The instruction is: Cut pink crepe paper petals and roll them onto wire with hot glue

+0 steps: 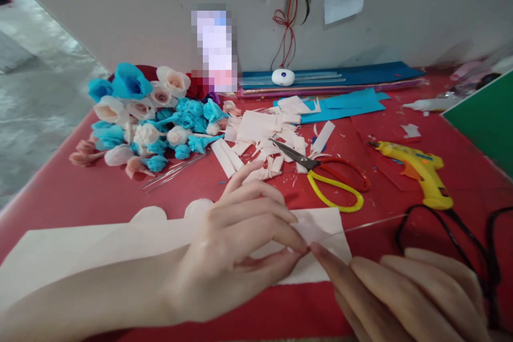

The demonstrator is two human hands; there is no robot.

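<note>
My left hand (pixel 248 235) is closed in a pinch, thumb and index fingertip together, above the white paper sheet (pixel 100 246). A thin wire (pixel 372 223) runs from these fingertips out to the right. My right hand (pixel 404 294) comes in from the lower right, its index fingertip touching the left fingertips. The right thumb is hidden, so I cannot make out what that hand grips. Two rounded white paper pieces, one a paper petal (pixel 150 215), show behind the sheet's far edge.
Scissors (pixel 316 165) with red and yellow handles lie beyond my hands, near pale paper scraps (pixel 256 128). A yellow glue gun (pixel 427 171) with a black cord lies right. Blue, white and pink paper flowers (pixel 160 123) fill the back left. Blue paper (pixel 344 104) lies behind.
</note>
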